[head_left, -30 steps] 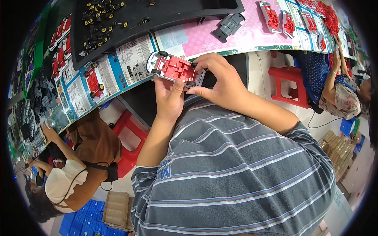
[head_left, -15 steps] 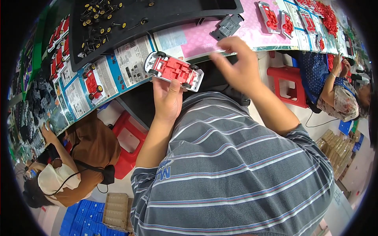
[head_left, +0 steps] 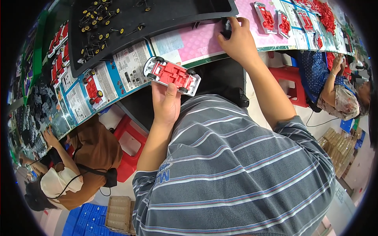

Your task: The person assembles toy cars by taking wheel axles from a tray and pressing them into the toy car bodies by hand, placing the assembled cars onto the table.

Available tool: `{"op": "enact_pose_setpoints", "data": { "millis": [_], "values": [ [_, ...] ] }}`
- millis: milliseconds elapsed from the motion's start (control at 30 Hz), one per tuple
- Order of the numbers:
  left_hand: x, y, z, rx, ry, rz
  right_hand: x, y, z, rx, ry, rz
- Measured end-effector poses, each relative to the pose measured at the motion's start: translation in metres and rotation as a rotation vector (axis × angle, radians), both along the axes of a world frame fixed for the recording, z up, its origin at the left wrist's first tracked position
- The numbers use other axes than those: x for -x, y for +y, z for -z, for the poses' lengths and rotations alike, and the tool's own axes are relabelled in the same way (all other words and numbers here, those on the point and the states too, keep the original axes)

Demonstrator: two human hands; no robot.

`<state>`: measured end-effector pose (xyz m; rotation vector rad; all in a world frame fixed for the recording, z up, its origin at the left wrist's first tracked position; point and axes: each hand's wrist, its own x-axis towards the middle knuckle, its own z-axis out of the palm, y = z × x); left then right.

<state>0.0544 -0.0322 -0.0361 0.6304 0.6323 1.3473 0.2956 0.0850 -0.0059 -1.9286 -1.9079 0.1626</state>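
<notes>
My left hand (head_left: 167, 103) grips a toy car (head_left: 173, 74) at the table's near edge, thumb over its side. The car lies underside up, with a white body, a red inner part and black wheels. Over on the pink part of the table, my right hand (head_left: 241, 43) closes its thumb and fingers round a dark grey plastic car base plate (head_left: 226, 28). Most of that plate is hidden beneath the hand. It lies close to the corner of a black tray (head_left: 169, 24).
Wheel axles with yellow hubs (head_left: 98, 17) lie in the tray. Another wheeled toy car (head_left: 93, 87) rests to the left, and wheelless white-and-red bodies (head_left: 266, 17) to the right. Co-workers sit on both sides, one in a brown top (head_left: 92, 143), one in dotted blue (head_left: 313, 74).
My right hand has moved forward from above the table edge and closed on the dark grey base plate. My left hand, holding the toy car, has shifted slightly left and down.
</notes>
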Motion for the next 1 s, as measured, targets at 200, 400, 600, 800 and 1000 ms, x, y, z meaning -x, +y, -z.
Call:
{"op": "enact_pose_setpoints", "data": {
  "millis": [200,400,600,800,1000],
  "values": [
    [0.003,0.000,0.004,-0.009,-0.015,-0.001,-0.020,-0.030,-0.008,0.000,0.076,-0.043],
    [-0.002,0.005,0.002,0.014,-0.021,0.032,-0.023,-0.063,-0.021,0.300,0.339,-0.027],
    [-0.008,0.005,0.005,0.026,-0.001,0.025,0.027,-0.095,-0.054,0.264,0.591,-0.393],
    [-0.009,0.001,0.000,0.010,-0.005,0.010,0.057,-0.099,-0.063,0.302,0.597,-0.509],
    [-0.002,-0.005,0.004,0.038,-0.031,-0.011,0.064,-0.099,-0.058,0.264,0.517,-0.604]
  ]
}}
